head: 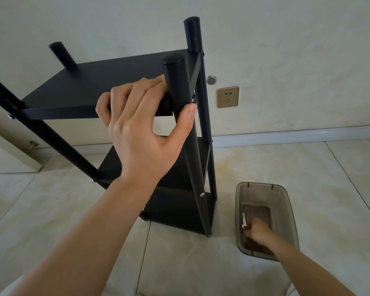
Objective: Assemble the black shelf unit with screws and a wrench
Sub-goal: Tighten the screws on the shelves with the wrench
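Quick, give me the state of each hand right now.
Left hand: grips the top shelf at the front post.
Right hand: in the grey bin, fingers curled on a small white wrench.

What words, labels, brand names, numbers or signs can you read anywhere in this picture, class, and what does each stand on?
None can be read.
Black shelf unit: no label or marking shows.
Wall socket: only its pin holes, no lettering.
Grey plastic bin: no print visible.
White wrench at the right hand: too small to tell.

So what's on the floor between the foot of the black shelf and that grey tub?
Nothing: the head view shows only bare tiled floor between the black shelf and the grey tub.
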